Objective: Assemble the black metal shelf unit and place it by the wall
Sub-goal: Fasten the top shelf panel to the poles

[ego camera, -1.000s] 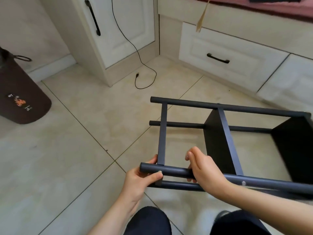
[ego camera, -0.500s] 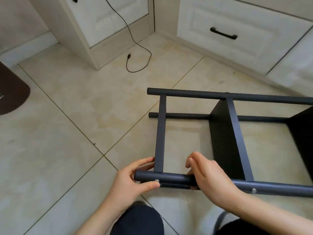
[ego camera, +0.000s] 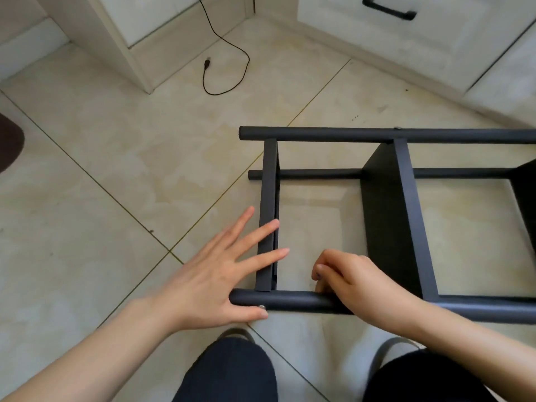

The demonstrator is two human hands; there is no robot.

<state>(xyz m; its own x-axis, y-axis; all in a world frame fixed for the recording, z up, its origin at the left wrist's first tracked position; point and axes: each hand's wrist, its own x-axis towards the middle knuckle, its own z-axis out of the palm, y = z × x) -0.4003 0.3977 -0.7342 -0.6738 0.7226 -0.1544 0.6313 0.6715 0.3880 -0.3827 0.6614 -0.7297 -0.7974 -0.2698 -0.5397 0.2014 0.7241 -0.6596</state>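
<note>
Currently the shelf (ego camera: 388,216) lies on its side on the tiled floor (ego camera: 116,169), directly ahead of the person's knees, its right portion running out of view. At far left, a dark mat (ego camera: 8,143) sits at the frame edge, well apart from the work. The left hand (ego camera: 208,280) is spread flat, fingers straight; its thumb touches the end of the near tube (ego camera: 293,301) beside a screw (ego camera: 262,307), and two fingers lie across the end crossbar (ego camera: 268,216). It grips nothing. The right hand (ego camera: 351,281) is curled over the near tube just right of the crossbar and holds it. Judged from its look, the frame is stiff painted metal, moderately heavy and smooth, so a full wrap around the round tubes should give the surest hold; the flat crossbar and panel (ego camera: 388,227) edges look thin and less comfortable. Open floor lies to the left and ahead of the frame. Beyond it, a loose cable (ego camera: 229,62) trails near the cabinet (ego camera: 139,30), and the drawers (ego camera: 406,33) bound the far right; both appear to limit swing room when standing the unit up.
</note>
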